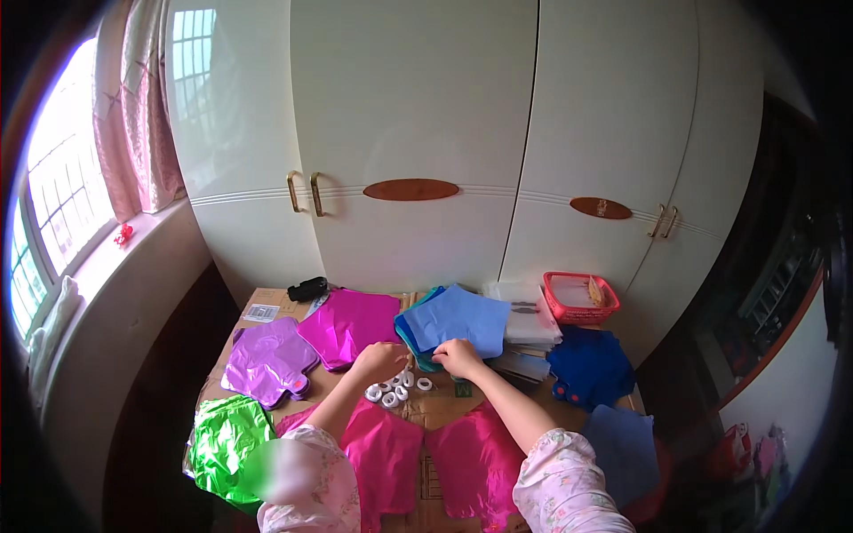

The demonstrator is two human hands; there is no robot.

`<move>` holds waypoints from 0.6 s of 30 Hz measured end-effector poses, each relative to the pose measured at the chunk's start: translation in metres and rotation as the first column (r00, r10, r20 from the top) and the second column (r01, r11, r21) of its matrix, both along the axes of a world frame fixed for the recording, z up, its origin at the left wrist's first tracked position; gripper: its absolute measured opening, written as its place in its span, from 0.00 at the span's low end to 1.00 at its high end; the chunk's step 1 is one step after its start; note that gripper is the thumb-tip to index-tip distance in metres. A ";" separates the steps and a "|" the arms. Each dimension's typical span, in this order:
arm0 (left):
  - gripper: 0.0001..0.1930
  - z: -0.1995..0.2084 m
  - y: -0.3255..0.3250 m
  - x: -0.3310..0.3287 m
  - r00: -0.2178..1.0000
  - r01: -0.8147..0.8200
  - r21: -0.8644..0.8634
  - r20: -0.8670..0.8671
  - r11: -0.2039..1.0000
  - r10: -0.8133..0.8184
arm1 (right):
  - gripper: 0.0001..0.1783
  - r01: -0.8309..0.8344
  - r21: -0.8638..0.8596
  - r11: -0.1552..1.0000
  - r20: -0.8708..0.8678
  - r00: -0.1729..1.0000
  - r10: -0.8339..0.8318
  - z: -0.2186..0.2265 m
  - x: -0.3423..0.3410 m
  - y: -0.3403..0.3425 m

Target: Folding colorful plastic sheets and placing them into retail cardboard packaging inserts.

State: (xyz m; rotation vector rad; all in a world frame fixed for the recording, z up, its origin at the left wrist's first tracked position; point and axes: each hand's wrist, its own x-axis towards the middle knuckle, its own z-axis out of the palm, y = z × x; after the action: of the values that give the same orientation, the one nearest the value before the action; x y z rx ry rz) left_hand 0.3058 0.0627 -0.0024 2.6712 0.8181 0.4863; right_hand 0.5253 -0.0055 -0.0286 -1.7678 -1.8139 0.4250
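At twelve o'clock of the white tape rolls (pixel 395 391), left hand (pixel 380 360) and right hand (pixel 458 357) pinch something too small to identify; a steady grip seems wise.

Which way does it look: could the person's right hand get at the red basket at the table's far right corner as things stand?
Probably yes. The right hand rests by the light blue sheets, and only flat stacks lie between it and the red basket; nothing tall stands in the way.

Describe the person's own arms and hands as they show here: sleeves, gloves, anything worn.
Both forearms are bare below short, loose sleeves of pale pink fabric with a small floral print. The left hand and right hand are bare, without gloves; they are too small to tell rings or a watch.
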 end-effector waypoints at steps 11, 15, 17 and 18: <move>0.13 -0.005 -0.009 0.037 0.999 -0.028 -0.037 -0.047 0.999 0.026 | 0.12 0.162 -0.100 0.982 -0.386 0.903 -0.189 0.001 0.004 0.004; 0.12 -0.008 -0.010 0.046 0.996 -0.042 -0.069 0.076 0.997 0.047 | 0.12 0.204 -0.100 0.974 -0.533 0.815 -0.225 -0.017 0.024 0.018; 0.13 -0.015 -0.006 0.043 0.993 0.007 0.019 -0.117 1.000 -0.004 | 0.11 0.249 -0.050 0.967 -0.560 0.795 -0.234 -0.011 0.024 0.025; 0.14 -0.019 -0.003 0.043 0.976 0.038 0.057 -0.214 0.998 -0.025 | 0.11 0.288 -0.015 0.958 -0.578 0.779 -0.243 -0.005 0.029 0.028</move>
State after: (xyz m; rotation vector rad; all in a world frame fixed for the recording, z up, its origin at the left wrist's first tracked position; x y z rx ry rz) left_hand 0.3485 0.0595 -0.0211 2.8230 0.8298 0.2213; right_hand 0.5538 0.0223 -0.0340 -1.5826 -1.1184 0.6811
